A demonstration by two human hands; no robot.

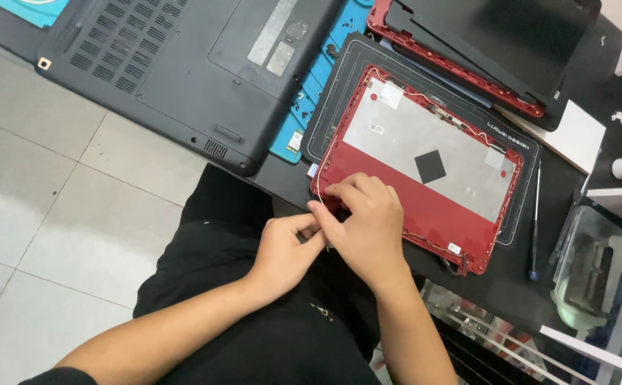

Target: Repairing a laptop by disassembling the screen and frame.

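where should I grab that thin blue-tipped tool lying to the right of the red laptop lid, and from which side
Pinch the thin blue-tipped tool around mid-shaft, coming from above and its right side. It lies flat on the dark table, close alongside the black mat, so the open side is the right. Its slender shaft suits a fingertip pinch.

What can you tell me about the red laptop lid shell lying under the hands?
The red laptop lid shell lies inner side up on a black work mat, turned at an angle. It looks like glossy red plastic lined with a large silver foil sheet that carries a small black square pad. A thin pale wire runs along its edges. The right hand rests on its near-left edge; the left hand pinches beside it.
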